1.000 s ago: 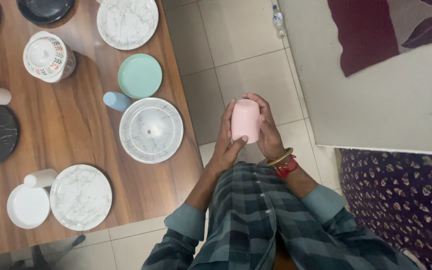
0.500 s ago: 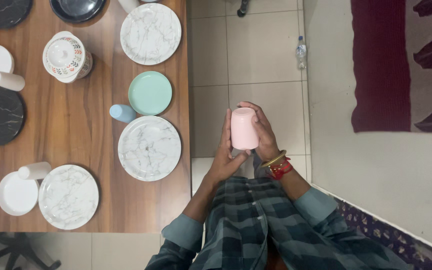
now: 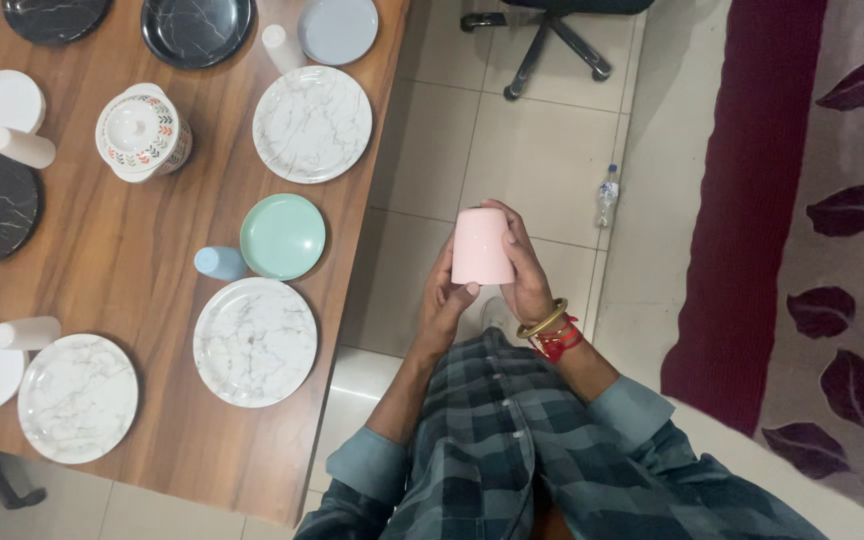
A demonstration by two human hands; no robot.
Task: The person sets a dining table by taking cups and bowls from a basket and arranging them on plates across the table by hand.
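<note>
Beside the wooden table [image 3: 152,250], both hands, left hand [image 3: 442,300] and right hand [image 3: 524,270], are closing their grip around an upturned pink cup [image 3: 481,246], steadying it over the floor tiles [image 3: 542,150].

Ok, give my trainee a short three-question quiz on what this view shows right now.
1. True or false: the pink cup rests on the wooden table.
2. Which hands grip the cup? A) left hand only B) right hand only C) both
3. Fill in: the small light blue cup lies beside the ____ plate.

Key: 1. False, it is held above the tiled floor, off the table. 2. C. 3. Mint green.
</note>
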